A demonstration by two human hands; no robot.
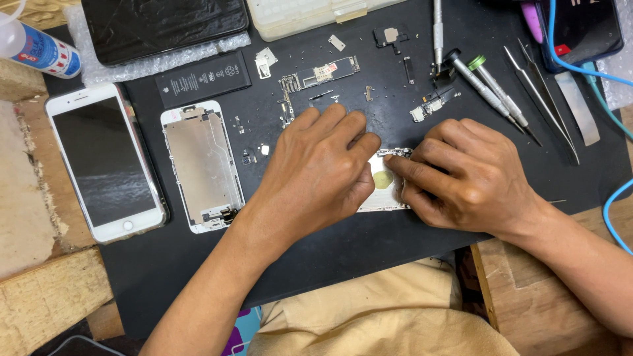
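phone housing [389, 188] is lying on the black mat [369, 244], right of the bare screen frame [202, 168]; left hand [316, 168] is pressing it flat, right hand [468, 175] fingers are pinching its top edge (thin, light, fragile-looking; best gripped by the rims).

Much of the opened phone housing [388, 191] on the black mat [369, 244] lies hidden beneath the left hand [316, 168] and right hand [461, 175]; only a pale strip between them shows, and whatever the fingertips pinch there cannot be made out. Screws and brackets scattered around the logic board [321, 73] are too small to identify. The top edge cuts off the dark tablet case [165, 26], the clear plastic parts box [310, 14] and the steel screwdriver [438, 29]. The glue bottle [36, 46] runs out at the upper left corner, and the blue cable [610, 112] leaves the right edge.
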